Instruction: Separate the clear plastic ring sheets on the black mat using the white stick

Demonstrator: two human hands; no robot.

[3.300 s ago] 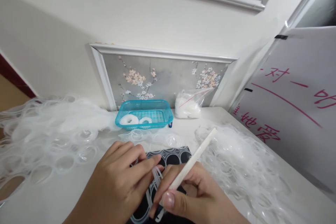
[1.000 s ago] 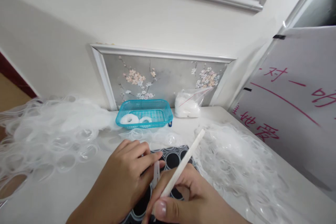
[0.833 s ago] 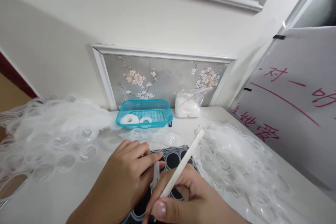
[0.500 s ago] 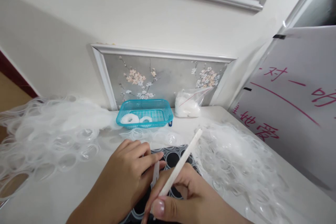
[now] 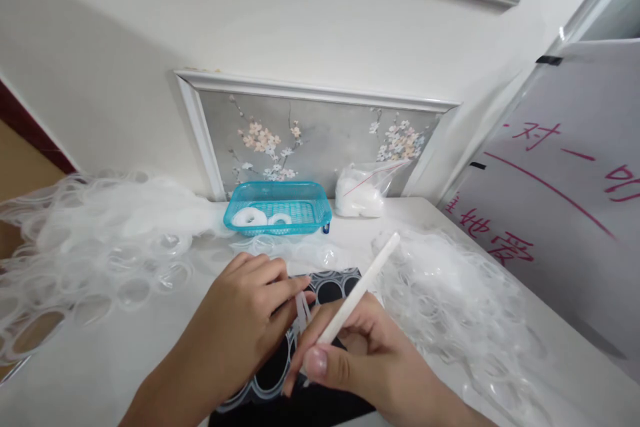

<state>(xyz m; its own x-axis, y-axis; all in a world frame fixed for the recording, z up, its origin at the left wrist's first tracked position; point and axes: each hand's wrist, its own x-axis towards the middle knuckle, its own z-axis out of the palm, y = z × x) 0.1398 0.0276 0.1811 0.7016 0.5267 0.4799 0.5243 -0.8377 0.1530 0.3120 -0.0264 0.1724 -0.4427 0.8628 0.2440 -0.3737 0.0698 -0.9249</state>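
My right hand (image 5: 373, 363) is closed around a slim white pen-like stick (image 5: 360, 290), its upper end pointing up and to the right. The stick's lower tip is mostly hidden by my fingers. Between the thumb and index finger of my left hand (image 5: 253, 310) is a thin translucent white strip (image 5: 301, 310), close to the fingers of my right hand. Beneath both hands lies a black sheet (image 5: 295, 411) patterned with pale ring outlines; my hands cover much of it.
A turquoise plastic basket (image 5: 323, 223) with white rolls of tape (image 5: 250, 217) inside stands against the wall. Beside it is a zip bag (image 5: 361, 193) of white material. Heaps of clear ring-cut film (image 5: 115, 247) lie left, with more film scraps (image 5: 450, 300) right. A whiteboard (image 5: 565, 227) leans at right.
Both hands stay together over the black sheet. The stick leans further right, and more of the translucent strip and the sheet's near edge show. The whole view has shifted slightly.
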